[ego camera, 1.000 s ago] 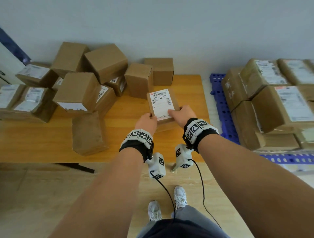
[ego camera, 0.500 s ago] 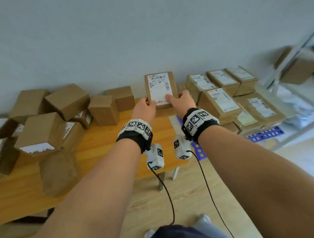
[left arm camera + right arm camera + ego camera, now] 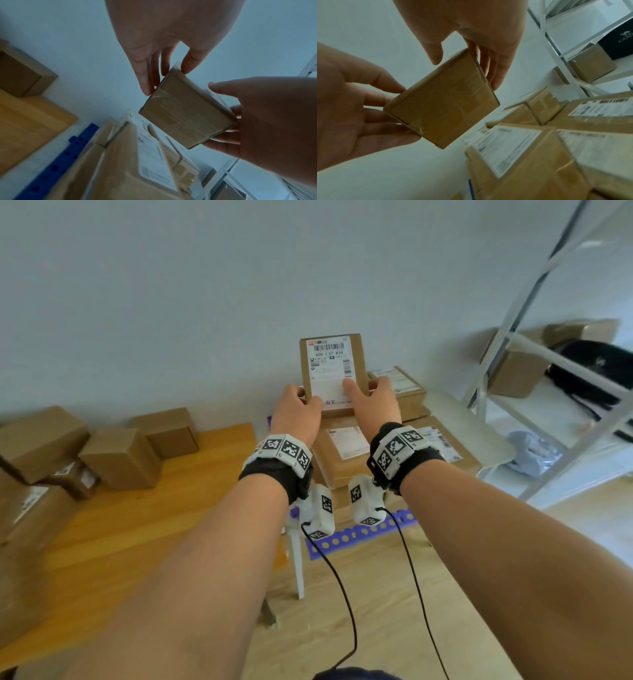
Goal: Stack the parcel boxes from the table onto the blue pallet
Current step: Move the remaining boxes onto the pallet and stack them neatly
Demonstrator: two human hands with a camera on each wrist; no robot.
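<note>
A small brown parcel box (image 3: 330,371) with a white barcode label is held in the air between both hands. My left hand (image 3: 301,405) grips its left side and my right hand (image 3: 368,395) its right side, thumbs on the labelled face. The left wrist view shows the box's taped underside (image 3: 187,113); so does the right wrist view (image 3: 441,101), with fingers along both edges. The box hangs above the stacked parcels (image 3: 346,453) on the blue pallet (image 3: 359,534), apart from them.
The wooden table (image 3: 171,508) lies to the left with several brown boxes (image 3: 120,460) at its back. A white metal rack (image 3: 513,337) holding a box and a black bag stands on the right. Wrist-camera cables hang below my arms.
The box has come up off the table and moved right, from above the table's edge to above the pallet's stack. Both hands have kept their grip.
</note>
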